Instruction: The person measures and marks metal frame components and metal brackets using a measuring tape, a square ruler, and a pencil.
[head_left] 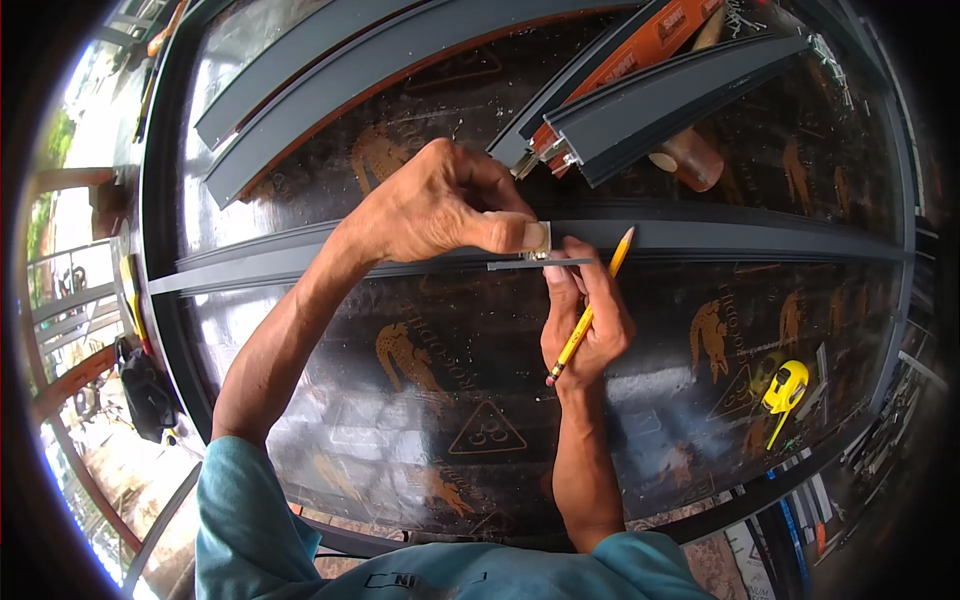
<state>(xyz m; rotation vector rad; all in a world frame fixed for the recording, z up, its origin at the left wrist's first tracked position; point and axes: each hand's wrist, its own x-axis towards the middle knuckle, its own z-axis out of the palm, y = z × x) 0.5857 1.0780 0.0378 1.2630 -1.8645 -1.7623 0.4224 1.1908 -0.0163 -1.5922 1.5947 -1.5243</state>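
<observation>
My left hand [455,205] pinches a small pale metal piece [541,238] between thumb and fingers, over a long grey metal profile [700,235] that crosses the table. A yellow pencil [574,344] is tucked in my right hand [590,325], tip pointing up and away. The thumb and fingertips of that hand are closed at a thin grey strip [510,266], right below the metal piece. My fingers partly cover the metal piece.
A black film-faced board [480,360] forms the tabletop. Grey profiles [680,105] lie stacked at the back right, near a wooden-handled tool [690,160]. More long profiles [330,85] lie back left. A yellow tape measure [785,386] rests at the right.
</observation>
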